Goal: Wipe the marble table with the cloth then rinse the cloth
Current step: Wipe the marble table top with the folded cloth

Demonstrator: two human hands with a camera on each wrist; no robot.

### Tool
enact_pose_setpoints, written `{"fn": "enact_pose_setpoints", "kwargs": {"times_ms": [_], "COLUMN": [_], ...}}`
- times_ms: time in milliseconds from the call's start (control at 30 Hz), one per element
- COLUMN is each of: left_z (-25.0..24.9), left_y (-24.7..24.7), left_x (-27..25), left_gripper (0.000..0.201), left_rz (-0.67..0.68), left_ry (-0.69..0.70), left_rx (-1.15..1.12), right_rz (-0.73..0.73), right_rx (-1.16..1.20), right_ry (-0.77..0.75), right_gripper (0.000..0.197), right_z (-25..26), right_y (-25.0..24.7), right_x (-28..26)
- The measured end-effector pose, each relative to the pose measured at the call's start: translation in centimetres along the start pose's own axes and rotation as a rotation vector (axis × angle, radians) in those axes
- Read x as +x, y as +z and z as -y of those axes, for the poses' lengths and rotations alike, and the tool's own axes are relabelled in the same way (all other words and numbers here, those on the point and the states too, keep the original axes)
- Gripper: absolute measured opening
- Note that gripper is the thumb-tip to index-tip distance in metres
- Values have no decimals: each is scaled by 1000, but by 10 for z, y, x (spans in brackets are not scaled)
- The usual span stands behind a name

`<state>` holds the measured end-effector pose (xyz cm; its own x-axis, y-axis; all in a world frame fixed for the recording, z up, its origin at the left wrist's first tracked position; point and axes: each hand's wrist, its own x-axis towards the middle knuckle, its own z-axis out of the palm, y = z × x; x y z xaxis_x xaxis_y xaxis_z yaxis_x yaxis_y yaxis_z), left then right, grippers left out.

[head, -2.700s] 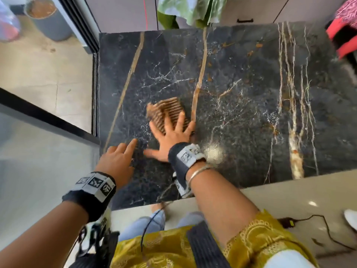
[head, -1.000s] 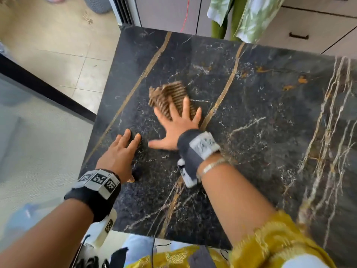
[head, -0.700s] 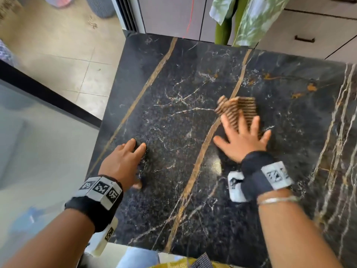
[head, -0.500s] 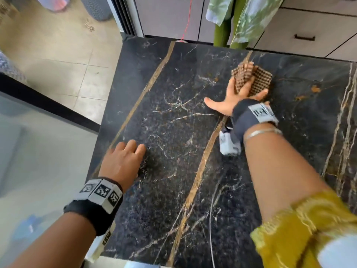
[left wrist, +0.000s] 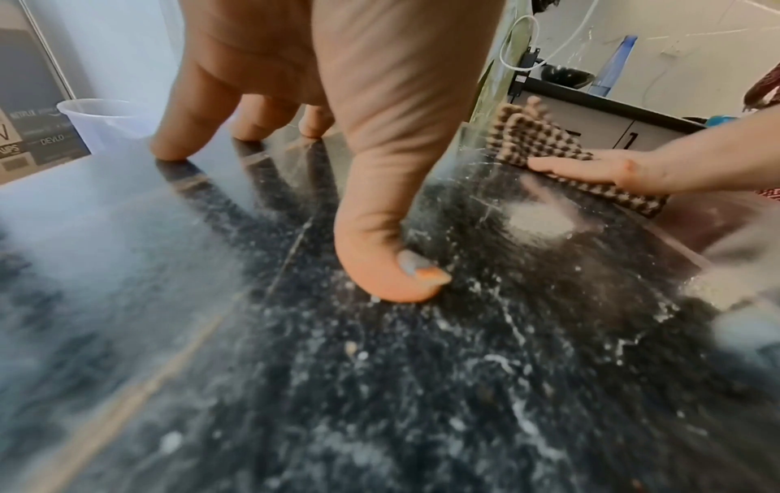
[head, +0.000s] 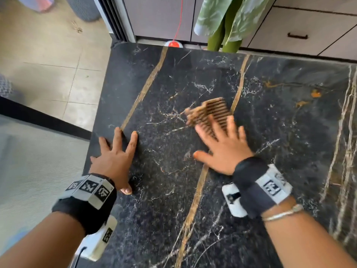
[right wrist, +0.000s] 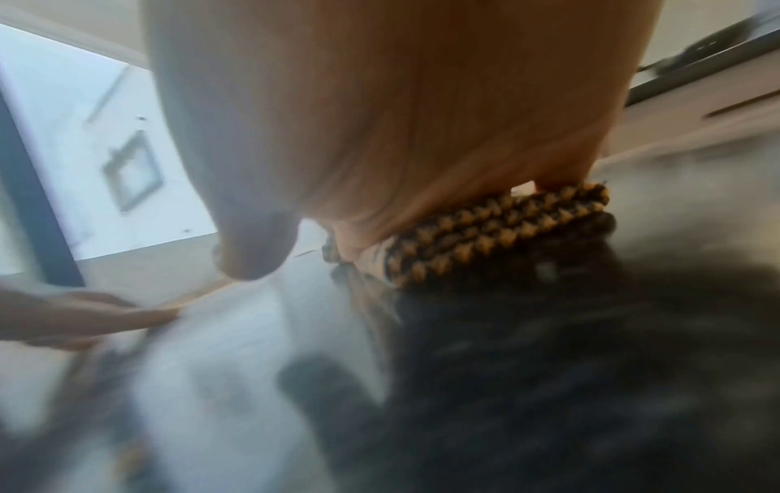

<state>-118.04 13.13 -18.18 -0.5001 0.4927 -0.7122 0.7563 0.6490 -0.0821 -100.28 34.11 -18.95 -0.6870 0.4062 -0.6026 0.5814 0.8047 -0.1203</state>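
The right hand (head: 224, 149) lies flat with straight, spread fingers pressing a brown-and-black waffle-weave cloth (head: 210, 113) onto the black marble table (head: 173, 209). It grips nothing; the palm and fingers simply hold the cloth down. The cloth sits under the fingertips near the middle of the table, just left of a gold vein, with a bunched corner sticking out to the left. Half a second ago this hand and cloth were far up at the back edge of the table; now both have come back toward the person, to mid-table.

The left hand (head: 114, 157) rests on the marble near the left edge, fingers spread and straight, thumb tip planted on the stone, holding nothing. It has stayed in nearly the same spot, though its fingers are splayed wider than before. The two hands are well apart.

Each wrist wears a black band (head: 87, 200) with printed square markers. Beyond the table's far edge hang green patterned clothes (head: 228, 22), beside pale drawers (head: 309, 29). A tiled floor (head: 48, 64) lies to the left.
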Motion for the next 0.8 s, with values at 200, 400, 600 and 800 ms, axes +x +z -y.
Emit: {"fn": "enact_pose_setpoints", "kwargs": {"times_ms": [200,400,600,800], "left_z": [8,6,4,1], "left_y": [3,0,-2,-4], "left_x": [1,2,1,1], "left_gripper": [152,154,154,154], "left_rz": [-13,13,23,-7], "left_ry": [41,47,29,7], "left_rx": [-53,13,27,39], "right_rz": [-102,-110,-79,2], "right_rx": [224,293,19,-73], "right_ry": [409,262,-20,-161], "right_gripper": [88,130,119,110], "right_z": [-39,0,57,78], "right_y": [-58,-106,-102,-74], "right_x": [67,138,138,93]}}
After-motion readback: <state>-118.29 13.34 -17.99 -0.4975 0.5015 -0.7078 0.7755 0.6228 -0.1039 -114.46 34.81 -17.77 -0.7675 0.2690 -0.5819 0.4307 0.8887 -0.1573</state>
